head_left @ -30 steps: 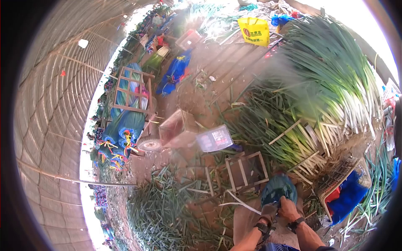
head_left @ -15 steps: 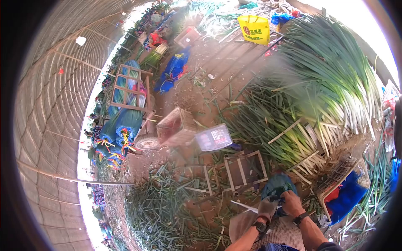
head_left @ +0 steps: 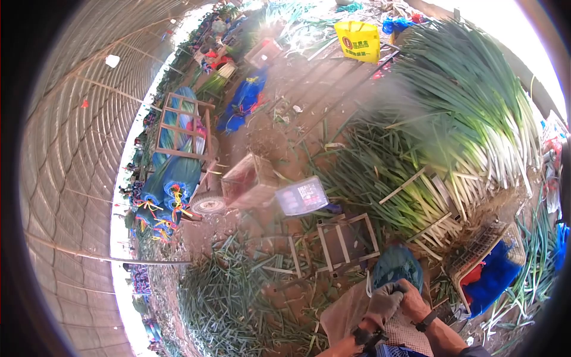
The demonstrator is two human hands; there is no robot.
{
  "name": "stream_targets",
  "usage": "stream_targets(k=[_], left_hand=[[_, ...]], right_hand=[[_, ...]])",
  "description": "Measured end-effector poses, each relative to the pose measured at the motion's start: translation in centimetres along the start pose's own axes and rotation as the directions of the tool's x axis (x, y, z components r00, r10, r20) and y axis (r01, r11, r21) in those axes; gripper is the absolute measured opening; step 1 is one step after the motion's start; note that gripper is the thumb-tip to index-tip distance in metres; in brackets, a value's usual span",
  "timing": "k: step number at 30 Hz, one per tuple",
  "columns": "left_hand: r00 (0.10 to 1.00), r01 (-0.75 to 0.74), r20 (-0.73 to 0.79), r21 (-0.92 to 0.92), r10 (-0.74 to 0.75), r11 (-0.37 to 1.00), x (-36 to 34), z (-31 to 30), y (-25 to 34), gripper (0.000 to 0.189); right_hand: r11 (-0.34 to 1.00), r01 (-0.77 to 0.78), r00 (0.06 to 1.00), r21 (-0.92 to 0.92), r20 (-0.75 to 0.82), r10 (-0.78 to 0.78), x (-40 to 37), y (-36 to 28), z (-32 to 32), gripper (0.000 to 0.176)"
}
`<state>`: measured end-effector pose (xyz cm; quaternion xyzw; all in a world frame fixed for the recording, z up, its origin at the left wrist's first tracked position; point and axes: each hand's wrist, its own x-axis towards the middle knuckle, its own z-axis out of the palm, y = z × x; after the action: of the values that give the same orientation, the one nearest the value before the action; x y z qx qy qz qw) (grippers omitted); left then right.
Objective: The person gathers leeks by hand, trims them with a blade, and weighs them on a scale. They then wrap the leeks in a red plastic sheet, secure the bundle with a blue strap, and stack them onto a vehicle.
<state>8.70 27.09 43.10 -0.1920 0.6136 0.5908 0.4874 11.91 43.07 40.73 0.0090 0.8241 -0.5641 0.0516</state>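
Observation:
A blue-green net bag (head_left: pixel 397 266) with green leaves showing through it stands in front of my lap. At its near end my two hands meet, close to my body. My left hand (head_left: pixel 383 304), in a dark grey glove, has curled fingers that seem closed on the gathered bag. Pressed against it, my right hand (head_left: pixel 413 301) is also closed there; it looks bare. The exact grip is hidden between the fingers. A brownish mesh cloth (head_left: pixel 345 306) lies over my lap, beneath both wrists. Dark bands sit on both wrists.
Leeks (head_left: pixel 470 107) lie heaped at right, beside a plastic crate (head_left: pixel 516 250) with blue netting. A metal frame (head_left: pixel 339 244) and a clear-lidded box (head_left: pixel 302 196) stand ahead. Cut leaves (head_left: pixel 226 297) cover the ground at left. Beyond is a cart (head_left: pixel 209 203) with filled net bags.
Both hands have drawn back toward my body and come together, uncovering more of the net bag. A white strip that stuck out left of the bag now shows closer against its side.

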Motion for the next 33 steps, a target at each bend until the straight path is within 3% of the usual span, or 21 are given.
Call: stream_targets(k=[2,5,7,9,10,12,15,17,20,21,24,25,27,28,30,32,33], left_hand=[[0.998,-0.053,0.02,0.022,0.053,0.998,-0.3,0.4,-0.3,0.018],[0.979,-0.172,-0.075,0.184,0.189,0.968,-1.6,1.3,3.6,0.018],[0.944,-0.113,-0.222,0.476,0.243,0.872,-5.0,2.5,10.8,0.024],[0.877,-0.201,-0.14,0.761,0.459,0.617,-4.1,1.1,11.0,0.033],[0.809,-0.321,0.034,0.861,0.586,0.394,-0.5,-2.3,6.6,0.04],[0.732,-0.407,0.242,0.905,0.636,0.124,1.3,-2.3,5.2,0.049],[0.742,-0.429,0.342,0.903,0.577,0.018,3.4,0.1,3.6,0.048],[0.687,-0.498,0.479,0.858,0.547,-0.126,8.1,0.3,-0.1,0.043],[0.799,-0.394,0.464,0.885,0.383,-0.25,10.8,1.7,-1.4,0.025],[0.734,-0.457,0.515,0.857,0.443,-0.239,12.4,1.4,-2.7,0.013],[0.838,-0.396,0.368,0.918,0.404,-0.016,11.6,3.0,-2.0,0.016],[0.892,-0.318,0.24,0.935,0.383,0.156,11.3,3.9,-1.9,0.021],[0.968,-0.096,-0.027,0.877,0.249,0.471,10.3,5.3,-2.3,0.032],[0.982,-0.046,-0.039,0.899,0.185,0.435,9.9,6.2,-2.2,0.034],[0.995,0.046,-0.074,0.938,0.069,0.342,9.0,7.8,-1.7,0.037],[0.997,-0.058,0.03,0.882,0.068,0.468,6.7,10.0,-1.5,0.036],[0.994,-0.103,0.077,0.839,0.071,0.534,5.6,10.7,-1.6,0.036]], right_hand=[[0.973,-0.153,0.988,0.173,-0.002,0.156,-0.6,0.2,0.3,0.028],[0.987,-0.153,0.986,0.042,0.08,0.149,-0.6,-0.1,-0.7,0.024],[0.998,-0.059,0.998,-0.027,0.023,0.06,-1.0,2.3,0.1,0.023],[0.996,0.003,0.999,-0.086,-0.045,-0.007,-0.9,2.6,-0.1,0.021],[0.997,0.003,1.0,-0.082,-0.014,-0.004,-0.7,2.1,-0.5,0.022],[0.997,-0.001,0.999,-0.073,0.043,0.004,-0.5,1.3,-1.2,0.023],[0.99,0.041,0.989,-0.135,0.148,-0.02,-0.4,0.9,-2.1,0.023],[0.993,0.062,0.992,-0.105,0.114,-0.05,-0.6,0.3,-2.6,0.026],[0.997,0.055,0.997,-0.058,0.048,-0.053,-1.7,1.0,-3.7,0.03],[0.998,0.048,0.999,-0.039,0.022,-0.047,-2.0,1.4,-4.1,0.031],[0.995,-0.047,0.967,0.084,-0.245,0.066,-3.9,2.2,-4.9,0.033],[0.982,-0.17,0.951,0.085,-0.247,0.186,-4.7,1.8,-6.3,0.023],[0.885,-0.391,0.855,0.255,-0.256,0.451,-8.4,4.7,-6.8,0.02],[0.812,-0.478,0.786,0.335,-0.249,0.566,-10.4,6.9,-6.6,0.019],[0.725,-0.618,0.669,0.304,-0.28,0.688,-15.7,11.8,-6.1,0.021],[0.609,-0.699,0.543,0.374,-0.277,0.793,-21.2,17.3,-4.8,0.026],[0.624,-0.717,0.558,0.31,-0.281,0.781,-23.1,18.2,-5.0,0.029]])
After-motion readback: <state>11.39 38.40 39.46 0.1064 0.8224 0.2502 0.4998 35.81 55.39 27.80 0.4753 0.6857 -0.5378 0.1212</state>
